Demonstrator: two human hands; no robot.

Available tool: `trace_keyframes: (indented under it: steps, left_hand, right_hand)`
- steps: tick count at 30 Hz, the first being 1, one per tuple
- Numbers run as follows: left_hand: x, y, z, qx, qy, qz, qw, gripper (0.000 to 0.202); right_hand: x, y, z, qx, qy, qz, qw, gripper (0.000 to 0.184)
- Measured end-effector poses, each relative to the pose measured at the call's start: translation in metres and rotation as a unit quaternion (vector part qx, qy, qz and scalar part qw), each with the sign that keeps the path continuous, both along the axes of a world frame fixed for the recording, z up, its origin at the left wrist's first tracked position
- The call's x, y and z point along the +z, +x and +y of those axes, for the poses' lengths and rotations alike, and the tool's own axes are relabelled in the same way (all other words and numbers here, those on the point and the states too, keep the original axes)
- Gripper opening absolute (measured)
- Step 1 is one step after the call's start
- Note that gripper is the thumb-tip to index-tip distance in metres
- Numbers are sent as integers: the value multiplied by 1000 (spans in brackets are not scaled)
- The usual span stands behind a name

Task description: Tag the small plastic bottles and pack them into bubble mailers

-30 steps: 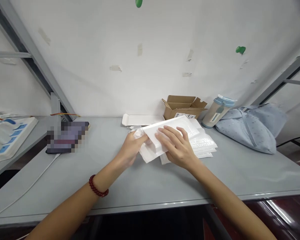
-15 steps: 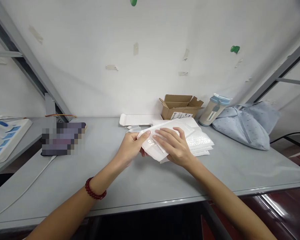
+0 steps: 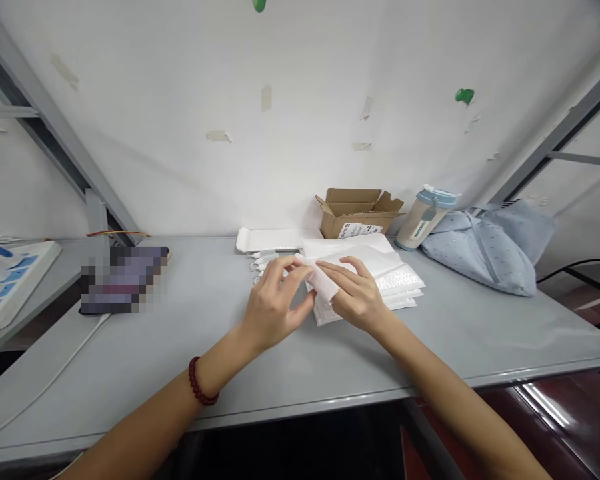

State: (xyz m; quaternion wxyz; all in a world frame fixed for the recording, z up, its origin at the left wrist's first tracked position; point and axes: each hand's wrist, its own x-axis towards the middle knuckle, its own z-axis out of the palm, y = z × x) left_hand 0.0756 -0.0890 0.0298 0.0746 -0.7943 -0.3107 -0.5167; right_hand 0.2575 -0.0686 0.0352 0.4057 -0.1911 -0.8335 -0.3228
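Note:
A white translucent wrapping, which looks like a bubble-wrap pouch (image 3: 326, 285), is folded over into a narrow strip between my hands. My left hand (image 3: 277, 300) pinches its left end with curled fingers and thumb. On the other side, my right hand (image 3: 356, 297) presses its fingers along the strip and grips it, partly hiding it. Whatever lies inside the pouch cannot be made out. Just behind and below both hands is a stack of white padded envelopes (image 3: 400, 275). Small white looped items (image 3: 261, 261) lie left of the stack, partly behind my left hand.
Behind the stack stand a long white box (image 3: 280, 240) and an open cardboard box (image 3: 357, 212). A tumbler (image 3: 423, 220) and a blue fabric bag (image 3: 483, 253) sit at the right. On the left lie a phone (image 3: 125, 280) with a cable and a power strip (image 3: 20, 280).
The pouch was spread flat between my hands and is now folded into a strip. My left hand has turned over and moved right, its fingers now on top.

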Motion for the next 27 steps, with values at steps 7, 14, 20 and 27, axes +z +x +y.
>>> trace_keyframes:
  steps: [7, 14, 20, 27]
  left_hand:
    - [-7, 0, 10, 3, 59, 49, 997, 27]
    - [-3, 4, 7, 5, 63, 48, 997, 24]
    - [-10, 5, 7, 29, -7, 88, 996, 14]
    - [-1, 4, 2, -25, -33, -66, 997, 9]
  right_hand:
    - [0, -2, -2, 8, 24, 30, 999, 20]
    - [8, -2, -9, -15, 13, 47, 999, 18]
    - [3, -5, -9, 17, -1, 44, 999, 18]
    - [7, -5, -11, -50, 43, 138, 988, 23]
